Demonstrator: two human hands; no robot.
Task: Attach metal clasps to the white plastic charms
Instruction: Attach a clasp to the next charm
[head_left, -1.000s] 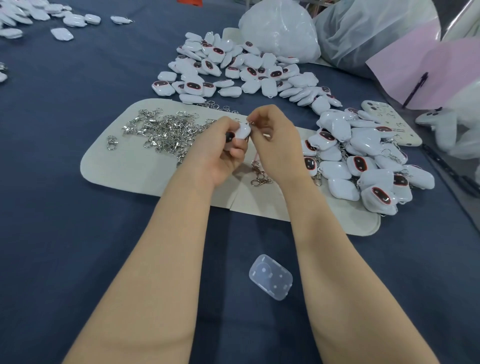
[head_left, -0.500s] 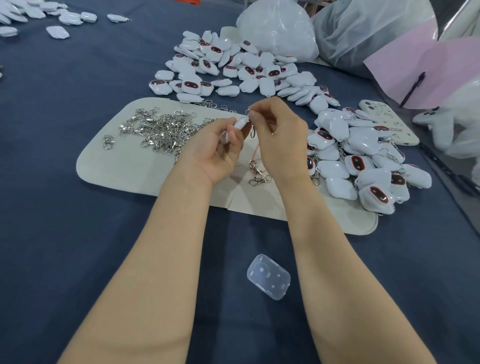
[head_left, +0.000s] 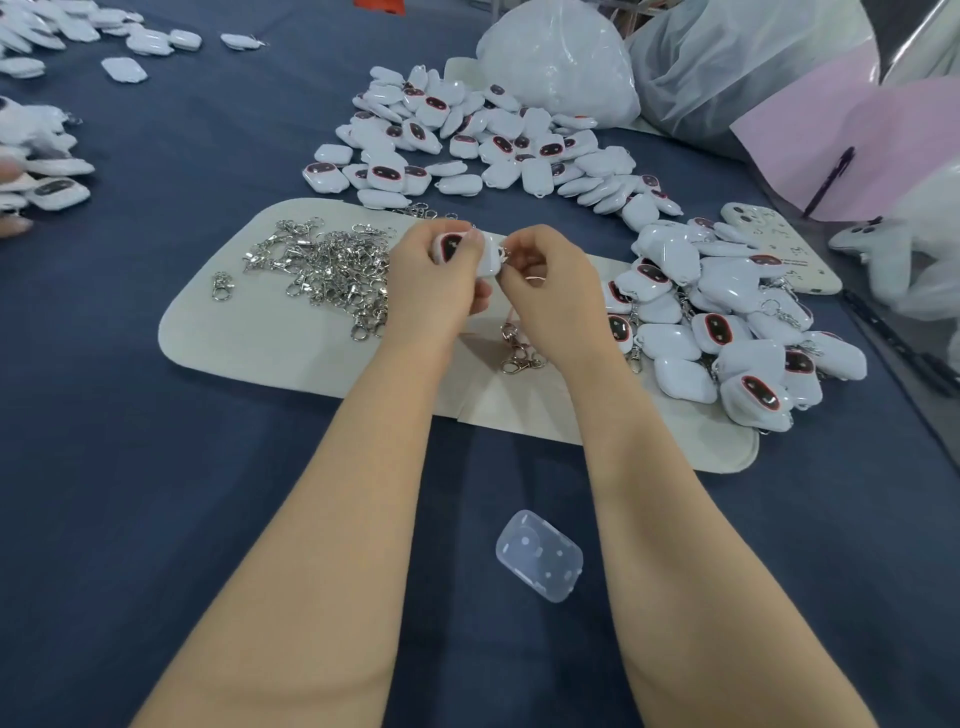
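Head view: left hand (head_left: 431, 283) grips a white plastic charm (head_left: 488, 257); right hand (head_left: 548, 293), at three o'clock, pinches its metal ring (head_left: 505, 253) above a cream mat (head_left: 234, 340) on navy cloth (head_left: 156, 467).

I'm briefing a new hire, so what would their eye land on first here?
Two hands meet mid-frame over the beige mat: the left hand grips a white charm, the right hand pinches a metal ring at its edge. A silver tangle of clasps lies to their left, one charm heap behind them and a second charm heap at right.
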